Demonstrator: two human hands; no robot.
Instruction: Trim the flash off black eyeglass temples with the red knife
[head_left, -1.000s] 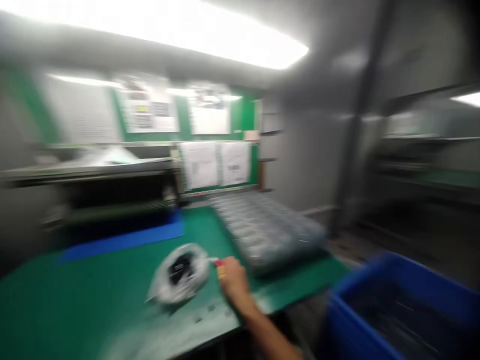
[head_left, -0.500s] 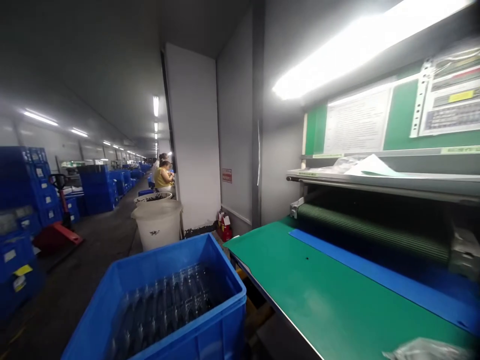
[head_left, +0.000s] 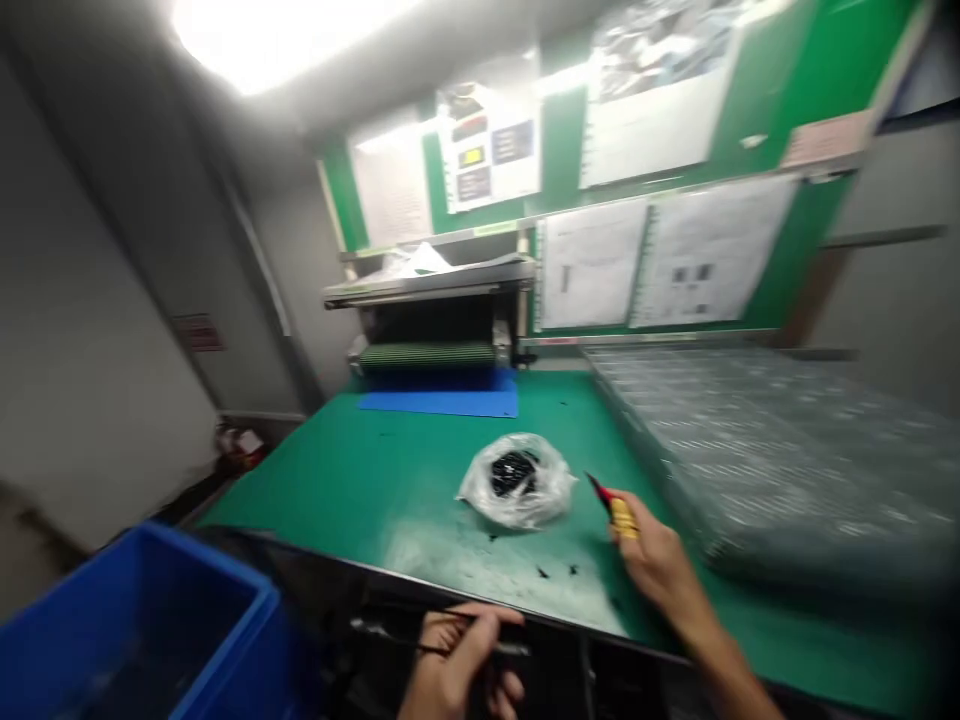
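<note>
My right hand (head_left: 651, 550) is closed around a red-and-yellow-handled tool (head_left: 621, 515) with a dark pointed tip, apparently nippers, above the green table to the right of the bag. My left hand (head_left: 461, 660) is in front of the table's near edge, fingers curled on a thin dark part (head_left: 433, 650) with shiny bits; its exact kind is blurred. Between and beyond the hands, a clear plastic bag (head_left: 551, 485) holding small black pieces (head_left: 514, 472) lies on the green table (head_left: 427, 470). Small black scraps (head_left: 543, 573) are scattered near the bag.
Clear plastic trays (head_left: 735, 430) are stacked at the right. A blue crate (head_left: 255, 610) stands at the lower left. Behind are a ribbed green conveyor roller (head_left: 427, 355), a blue strip (head_left: 450, 402), a shelf (head_left: 465, 275) and posted sheets (head_left: 596, 265).
My view has swung right, from the aisle and crate to the worktable. Both hands have come into view, each holding something; the crate now sits further left.
</note>
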